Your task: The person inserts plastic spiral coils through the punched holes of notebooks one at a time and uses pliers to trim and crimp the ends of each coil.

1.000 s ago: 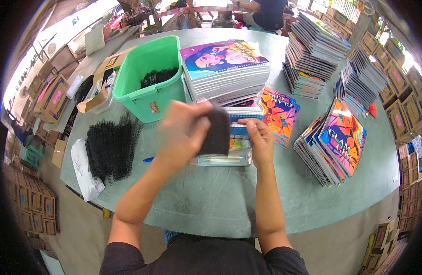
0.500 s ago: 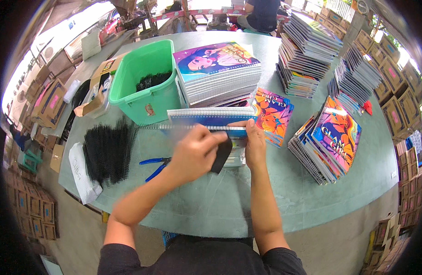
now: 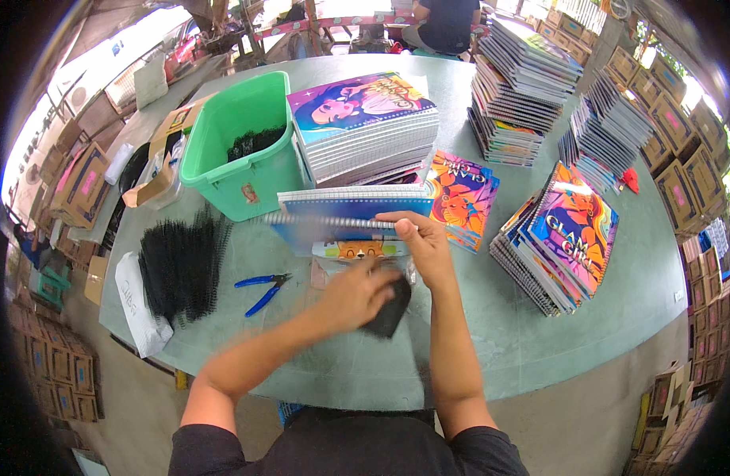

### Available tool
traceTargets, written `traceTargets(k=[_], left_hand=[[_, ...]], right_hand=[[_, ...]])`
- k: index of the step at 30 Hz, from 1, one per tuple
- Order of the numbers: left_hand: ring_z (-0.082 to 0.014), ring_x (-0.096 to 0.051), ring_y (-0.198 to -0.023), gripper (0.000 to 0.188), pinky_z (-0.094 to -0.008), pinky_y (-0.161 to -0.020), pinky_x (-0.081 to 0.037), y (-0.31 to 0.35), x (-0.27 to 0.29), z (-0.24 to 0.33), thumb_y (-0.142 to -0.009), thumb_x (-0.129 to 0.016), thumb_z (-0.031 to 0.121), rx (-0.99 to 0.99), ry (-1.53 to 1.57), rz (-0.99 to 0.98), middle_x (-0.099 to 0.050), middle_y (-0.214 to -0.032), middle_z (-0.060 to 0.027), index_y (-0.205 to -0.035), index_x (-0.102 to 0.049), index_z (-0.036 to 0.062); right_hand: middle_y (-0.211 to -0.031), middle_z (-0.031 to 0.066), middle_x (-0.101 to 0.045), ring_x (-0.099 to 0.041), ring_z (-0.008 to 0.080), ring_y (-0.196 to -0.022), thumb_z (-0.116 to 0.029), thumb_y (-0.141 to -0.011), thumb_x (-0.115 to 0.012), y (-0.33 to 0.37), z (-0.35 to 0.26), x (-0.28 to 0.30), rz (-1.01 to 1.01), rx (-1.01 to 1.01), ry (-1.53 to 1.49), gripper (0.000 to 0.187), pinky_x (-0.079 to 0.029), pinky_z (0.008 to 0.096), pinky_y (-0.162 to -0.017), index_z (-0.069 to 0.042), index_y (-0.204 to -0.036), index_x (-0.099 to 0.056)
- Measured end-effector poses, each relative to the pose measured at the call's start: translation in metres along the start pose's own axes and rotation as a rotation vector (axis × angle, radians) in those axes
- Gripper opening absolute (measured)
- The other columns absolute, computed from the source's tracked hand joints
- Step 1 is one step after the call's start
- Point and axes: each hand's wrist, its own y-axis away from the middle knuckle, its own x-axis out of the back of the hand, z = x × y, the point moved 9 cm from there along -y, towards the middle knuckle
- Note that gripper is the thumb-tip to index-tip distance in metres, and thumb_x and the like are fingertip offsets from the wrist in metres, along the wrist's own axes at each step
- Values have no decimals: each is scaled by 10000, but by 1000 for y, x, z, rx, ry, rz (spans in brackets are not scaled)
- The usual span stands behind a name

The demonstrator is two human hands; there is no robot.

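Observation:
My right hand grips the right end of a blue notebook, thumb on top beside its punched edge. A spiral coil runs along that edge, its left part smeared by motion. Below the notebook, my left hand is blurred; its fingers point right, and I cannot tell whether they are closed. Against those fingertips is a black, cloth-like piece; whether it is held or worn is unclear. Just behind stands another blue-covered punched stack. An orange cartoon animal picture shows under the notebook.
Blue-handled pliers and a pile of black coils lie left, near a green bin holding more coils. A thick notebook stack stands behind. Bound notebooks are piled right, taller stacks beyond. Another person sits far off.
My left hand has dropped from the coil to below the notebook, and the black piece has moved down with it. My right hand keeps its grip. The whole view has shifted slightly.

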Motion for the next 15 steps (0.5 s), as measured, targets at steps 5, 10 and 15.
traceTargets(k=[5,10,15], left_hand=[[-311,-550,-928,308,-378,-805,-432,-8,51,25,-802,-647,187,-61,-241,302,-545,-1088,-163,-1079,-612,56],[-322,-532,-931,257,-395,-802,-415,-51,68,-4,-758,-668,142,103,-345,63,-566,-1028,-145,-992,-617,49],[-308,-540,-907,201,-393,-797,-423,-71,71,21,-750,-654,122,-61,-225,207,-600,-907,-136,-929,-627,34]], right_hand=[[-1030,138,-654,-600,200,-1012,75,-784,-575,1,-15,2,10,75,-140,230,-456,311,-910,18,-1000,-626],[-965,92,-661,-596,118,-923,121,-761,-543,3,-14,3,44,-52,-237,291,-465,267,-843,21,-1022,-624],[-876,42,-660,-566,68,-779,31,-836,-525,4,15,11,-14,-140,19,191,-468,244,-687,26,-1000,-623]])
